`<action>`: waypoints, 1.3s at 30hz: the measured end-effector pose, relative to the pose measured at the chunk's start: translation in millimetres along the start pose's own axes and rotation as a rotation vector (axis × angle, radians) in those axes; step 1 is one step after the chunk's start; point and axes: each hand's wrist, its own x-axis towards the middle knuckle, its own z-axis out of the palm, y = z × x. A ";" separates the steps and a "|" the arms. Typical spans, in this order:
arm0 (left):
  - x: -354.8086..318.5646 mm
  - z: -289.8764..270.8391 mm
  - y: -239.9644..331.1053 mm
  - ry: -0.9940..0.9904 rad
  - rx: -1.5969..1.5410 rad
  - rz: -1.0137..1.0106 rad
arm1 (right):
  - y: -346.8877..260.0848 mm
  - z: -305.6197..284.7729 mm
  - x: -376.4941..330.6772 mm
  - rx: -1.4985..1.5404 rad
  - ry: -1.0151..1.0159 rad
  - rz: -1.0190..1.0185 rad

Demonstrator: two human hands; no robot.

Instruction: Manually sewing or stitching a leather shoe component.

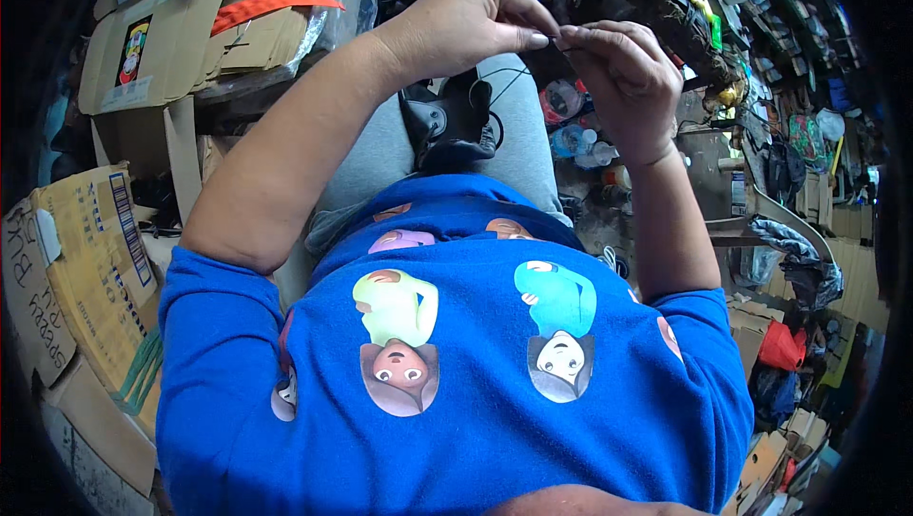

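My left hand and my right hand are raised in front of me, fingertips almost touching. Each is closed in a pinch on a thin black thread. The thread hangs from the fingertips in a loose loop toward my lap. Whether a needle is between the fingers is too small to tell. Across my grey-clad thighs lies a black item with a smooth panel and a small round fitting; it may be a shoe or a bag, but its kind is unclear. The thread's lower end runs close to it.
Cardboard boxes with an orange-red strap stand at the far left, and a yellow-brown carton is nearer. At the right are crowded shelves of tools and small goods. Clear plastic bottles sit beside my right knee.
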 end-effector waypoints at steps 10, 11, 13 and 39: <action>-115.9 -93.4 -81.5 0.525 -0.528 -0.264 | 23.8 46.5 -33.0 1.213 0.259 0.841; -127.3 -98.9 -88.3 0.545 -0.855 -0.146 | 25.2 50.7 -33.5 1.409 0.264 0.845; -137.0 -93.9 -100.7 0.555 -1.342 0.082 | 32.3 63.5 -36.4 1.690 0.230 0.854; -150.7 -154.8 66.9 0.326 -0.069 0.156 | 131.9 -24.0 -65.4 1.449 -0.039 1.156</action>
